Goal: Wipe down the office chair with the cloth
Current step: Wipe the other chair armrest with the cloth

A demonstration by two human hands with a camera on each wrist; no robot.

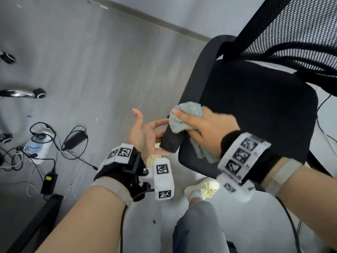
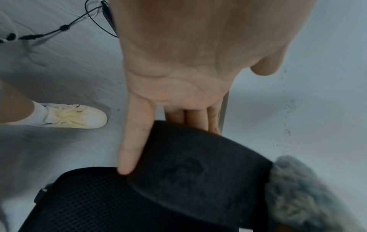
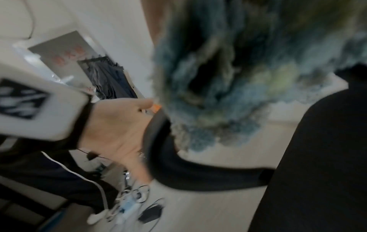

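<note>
A grey wood-grain floor fills most of the head view. At nine o'clock lie a white power strip, a black power adapter and tangled black cables, with a second black adapter bearing a yellow label just below. A chrome chair-base leg with a black castor reaches in at ten o'clock. A cream lace-up sneaker stands at six o'clock above a grey trouser leg.

Grey floor: cables, power strip, chair.
</note>
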